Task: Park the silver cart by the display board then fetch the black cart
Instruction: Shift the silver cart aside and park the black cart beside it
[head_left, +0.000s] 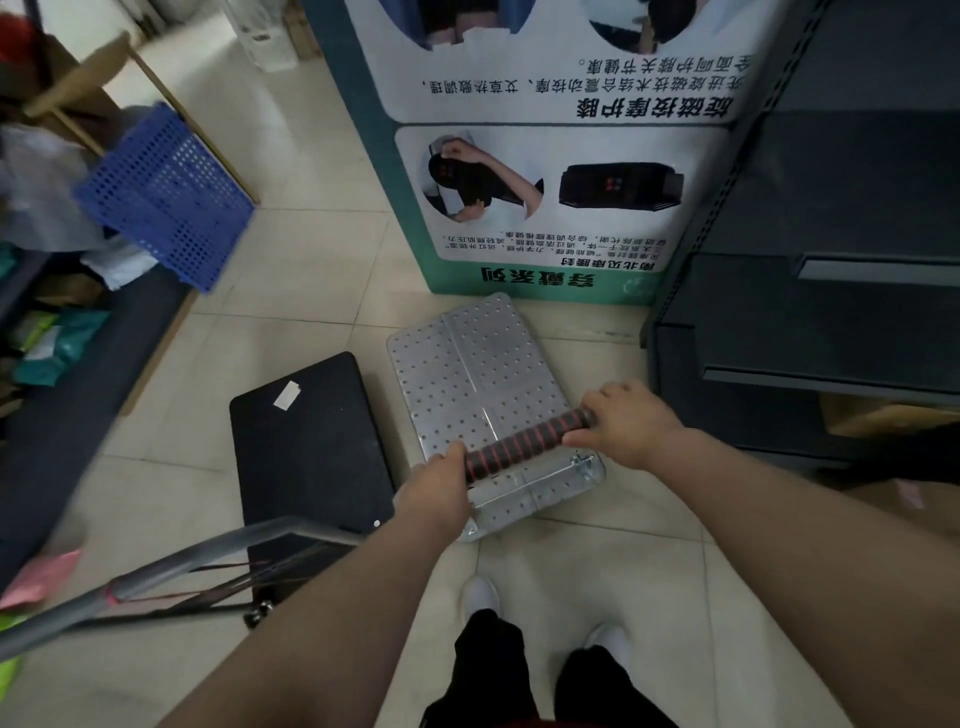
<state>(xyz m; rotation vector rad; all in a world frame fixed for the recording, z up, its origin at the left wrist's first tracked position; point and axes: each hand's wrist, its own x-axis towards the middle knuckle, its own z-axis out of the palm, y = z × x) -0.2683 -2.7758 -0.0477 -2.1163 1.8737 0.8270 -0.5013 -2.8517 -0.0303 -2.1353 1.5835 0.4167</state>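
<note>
Both the left hand (436, 488) and right hand (626, 423) wrapped fingers round the red-and-black ribbed foam handle (524, 441) of the perforated silver metal platform cart (478, 364); empty, it probably rolled lightly.

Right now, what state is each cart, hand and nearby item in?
silver cart: on the floor, front edge close to the display board, both hands on its handle
handle: gripped at both ends
left hand: closed on the handle
right hand: closed on the handle
black cart: left of the silver cart, nobody holding it
display board: standing upright
blue basket: tilted
</note>
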